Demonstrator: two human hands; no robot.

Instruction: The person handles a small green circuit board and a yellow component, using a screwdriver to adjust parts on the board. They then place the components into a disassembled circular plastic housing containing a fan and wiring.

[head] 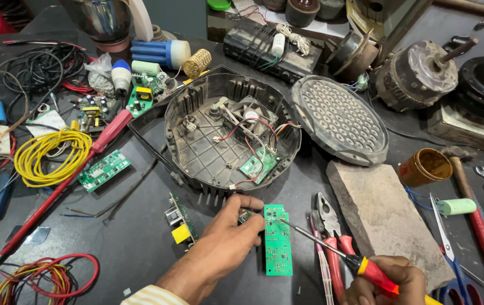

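Note:
A green circuit board [277,240] lies flat on the dark workbench. My left hand [228,233] rests on its left edge, fingers pinching the board near its top corner. My right hand [386,280] grips a red-and-yellow handled screwdriver [332,248], whose thin shaft slants up-left with its tip touching the board's upper part. Just beyond stands a round black metal housing [195,113] holding a small fan, red and black wires and a small green board.
A perforated round lens cover [338,117] leans right of the housing. Red-handled pliers [330,237], a stone block [386,217], scissors [448,254], a hammer [473,214] and spanners lie at right. Wire coils, small boards and a long red-handled screwdriver [72,169] crowd the left.

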